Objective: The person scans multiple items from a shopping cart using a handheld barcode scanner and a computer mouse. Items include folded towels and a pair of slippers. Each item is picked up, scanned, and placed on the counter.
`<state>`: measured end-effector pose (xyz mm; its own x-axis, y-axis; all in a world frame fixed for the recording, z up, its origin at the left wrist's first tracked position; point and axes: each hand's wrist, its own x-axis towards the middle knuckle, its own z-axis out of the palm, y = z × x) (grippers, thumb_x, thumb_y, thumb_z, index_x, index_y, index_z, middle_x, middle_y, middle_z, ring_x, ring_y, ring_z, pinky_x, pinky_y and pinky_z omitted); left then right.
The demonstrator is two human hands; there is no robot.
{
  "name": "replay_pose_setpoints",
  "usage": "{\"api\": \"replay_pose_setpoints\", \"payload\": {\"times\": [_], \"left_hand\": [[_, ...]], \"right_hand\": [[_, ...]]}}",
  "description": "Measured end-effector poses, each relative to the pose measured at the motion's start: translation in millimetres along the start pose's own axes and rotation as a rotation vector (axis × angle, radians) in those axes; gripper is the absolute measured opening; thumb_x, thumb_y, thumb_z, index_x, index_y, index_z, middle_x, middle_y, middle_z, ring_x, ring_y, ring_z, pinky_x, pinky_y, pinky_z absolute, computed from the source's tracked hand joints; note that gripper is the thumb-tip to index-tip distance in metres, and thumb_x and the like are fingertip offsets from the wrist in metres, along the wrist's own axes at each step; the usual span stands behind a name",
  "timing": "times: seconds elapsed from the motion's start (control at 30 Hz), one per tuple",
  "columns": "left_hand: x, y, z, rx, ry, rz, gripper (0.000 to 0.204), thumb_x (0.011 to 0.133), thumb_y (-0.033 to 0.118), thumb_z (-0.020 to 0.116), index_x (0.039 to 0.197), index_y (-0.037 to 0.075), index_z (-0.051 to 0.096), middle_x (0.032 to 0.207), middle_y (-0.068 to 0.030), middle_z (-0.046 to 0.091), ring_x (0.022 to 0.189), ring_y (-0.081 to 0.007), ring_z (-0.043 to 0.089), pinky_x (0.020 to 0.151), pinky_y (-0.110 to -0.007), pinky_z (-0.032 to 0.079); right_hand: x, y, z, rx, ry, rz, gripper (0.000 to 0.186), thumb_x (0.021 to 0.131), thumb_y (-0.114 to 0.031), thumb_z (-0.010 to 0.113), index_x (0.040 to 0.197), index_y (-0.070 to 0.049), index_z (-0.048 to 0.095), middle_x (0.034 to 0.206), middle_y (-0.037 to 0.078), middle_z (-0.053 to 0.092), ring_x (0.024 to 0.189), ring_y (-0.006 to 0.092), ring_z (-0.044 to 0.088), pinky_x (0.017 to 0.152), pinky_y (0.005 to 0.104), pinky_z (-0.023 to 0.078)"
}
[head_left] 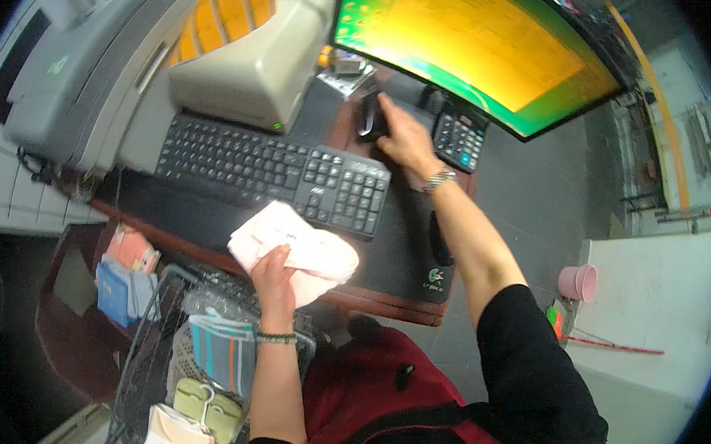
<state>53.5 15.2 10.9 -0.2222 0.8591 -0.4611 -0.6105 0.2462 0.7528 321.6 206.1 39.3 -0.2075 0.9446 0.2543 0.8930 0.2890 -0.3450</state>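
Note:
My left hand (273, 282) grips a folded pale pink cloth item (290, 249) from below. The item lies over the near edge of the black keyboard (275, 174), and a bright patch of light falls on its right end. Beyond the keyboard's right end, my right hand (406, 140) is closed around a black handheld device (372, 117) at the foot of the monitor. Its exact kind is unclear. A watch sits on my right wrist and a beaded bracelet on my left.
A label printer (253, 70) stands behind the keyboard, with the large monitor (474, 30) to its right. Beside my right wrist lies a calculator (460, 138). A wire basket (123, 411) with packaged goods stands at lower left. A pink bucket (578, 284) is at far right.

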Motion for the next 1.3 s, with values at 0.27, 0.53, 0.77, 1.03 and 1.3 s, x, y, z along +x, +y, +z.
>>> {"api": "replay_pose_setpoints", "payload": {"times": [0.27,0.53,0.77,1.03,1.3], "left_hand": [[0,-3,0,-0.044,-0.024,0.002,0.02,0.086,0.008,0.064,0.097,-0.008,0.064,0.096,-0.0107,0.065,0.086,-0.017,0.064,0.077,-0.032,0.055],[-3,0,5,-0.003,0.007,0.002,0.02,0.086,0.009,0.065,0.096,-0.008,0.066,0.094,-0.0088,0.066,0.083,-0.0143,0.064,0.074,-0.027,0.054],[2,-8,-7,0.016,-0.061,0.008,0.024,0.09,0.008,0.058,0.106,-0.01,0.061,0.102,-0.0128,0.064,0.094,-0.0193,0.063,0.083,-0.036,0.055],[2,-7,-6,0.03,-0.048,-0.014,0.025,0.09,0.008,0.058,0.107,-0.01,0.06,0.105,-0.0132,0.064,0.093,-0.0195,0.064,0.083,-0.036,0.055],[0,-6,-1,-0.039,-0.043,0.039,0.022,0.089,0.009,0.062,0.1,-0.01,0.065,0.097,-0.0104,0.066,0.085,-0.0147,0.064,0.075,-0.027,0.055]], "right_hand": [[-14,-43,-119,0.584,-0.394,-0.037,0.08,0.064,-0.011,0.08,0.136,-0.005,0.045,0.123,0.013,0.06,0.111,0.0184,0.057,0.098,0.0307,0.043],[-21,-75,-120,0.574,-0.76,-0.302,0.081,0.062,-0.014,0.08,0.136,-0.01,0.046,0.118,0.015,0.063,0.108,0.0257,0.062,0.095,0.0342,0.045],[-27,-81,-106,0.526,-0.775,-0.337,0.079,0.062,-0.018,0.079,0.135,-0.013,0.048,0.108,0.017,0.067,0.094,0.0295,0.066,0.084,0.0377,0.05],[-28,-79,-104,0.502,-0.753,-0.346,0.082,0.061,-0.02,0.08,0.135,-0.016,0.048,0.105,0.017,0.067,0.093,0.0303,0.066,0.081,0.0378,0.05],[-29,-78,-105,0.515,-0.724,-0.381,0.082,0.06,-0.02,0.081,0.135,-0.016,0.048,0.102,0.016,0.068,0.089,0.0304,0.067,0.078,0.0383,0.051]]}}
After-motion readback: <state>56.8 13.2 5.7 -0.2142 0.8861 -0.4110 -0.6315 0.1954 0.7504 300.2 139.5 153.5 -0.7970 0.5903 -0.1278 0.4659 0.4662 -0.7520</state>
